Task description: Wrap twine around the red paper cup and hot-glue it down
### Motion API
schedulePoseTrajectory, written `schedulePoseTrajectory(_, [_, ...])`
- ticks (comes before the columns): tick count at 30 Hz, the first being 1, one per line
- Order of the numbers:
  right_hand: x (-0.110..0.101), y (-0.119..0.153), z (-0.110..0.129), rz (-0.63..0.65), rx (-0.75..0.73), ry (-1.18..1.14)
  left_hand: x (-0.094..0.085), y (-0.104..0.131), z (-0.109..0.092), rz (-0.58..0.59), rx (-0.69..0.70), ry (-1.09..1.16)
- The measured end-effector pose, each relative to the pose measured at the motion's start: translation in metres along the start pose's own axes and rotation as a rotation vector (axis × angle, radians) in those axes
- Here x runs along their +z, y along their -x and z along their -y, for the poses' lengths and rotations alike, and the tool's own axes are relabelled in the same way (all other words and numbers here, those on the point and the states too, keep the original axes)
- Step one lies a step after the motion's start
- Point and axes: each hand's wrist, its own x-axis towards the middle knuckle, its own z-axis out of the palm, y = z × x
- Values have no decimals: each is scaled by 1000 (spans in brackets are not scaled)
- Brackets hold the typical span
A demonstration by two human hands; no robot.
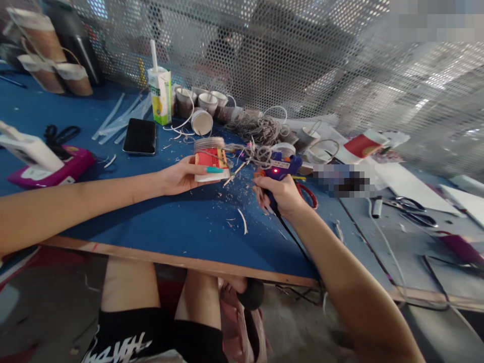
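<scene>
My left hand (pixel 186 176) is closed around a red paper cup (pixel 207 159), tilted on its side, with grey cord wound around its upper part. A long teal fingernail lies across the cup. My right hand (pixel 279 194) grips a dark blue glue gun (pixel 284 165) with a lit red light, its nozzle side toward the cup. Grey cord (pixel 260 155) runs between the cup and the gun, partly in front of the gun. A tangled heap of grey cord (pixel 260 127) lies just behind. Scraps of cord and fibre are scattered beneath both hands.
Several small cord-wrapped cups (pixel 202 122) stand and lie at the back. A drink carton (pixel 161 96) with a straw and a black phone (pixel 139 136) are left of them. A purple power strip (pixel 75 161) sits far left. Scissors (pixel 410 209) and a white cable (pixel 389 247) lie right.
</scene>
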Motion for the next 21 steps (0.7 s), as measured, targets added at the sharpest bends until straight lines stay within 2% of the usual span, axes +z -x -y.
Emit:
schedulePoseTrajectory(10, [0, -2, 1, -46, 28, 9, 1, 0, -1, -38, -12, 0])
schedulePoseTrajectory(16, [-2, -4, -2, -37, 36, 28, 2, 0, -1, -15, -1, -7])
schedulePoseTrajectory(19, [-5, -8, -7, -101, 35, 89, 2, -1, -1, -41, 3, -13])
schedulePoseTrajectory(21, [-8, -10, -7, -185, -15, 230, 1, -2, 1, -80, 22, -8])
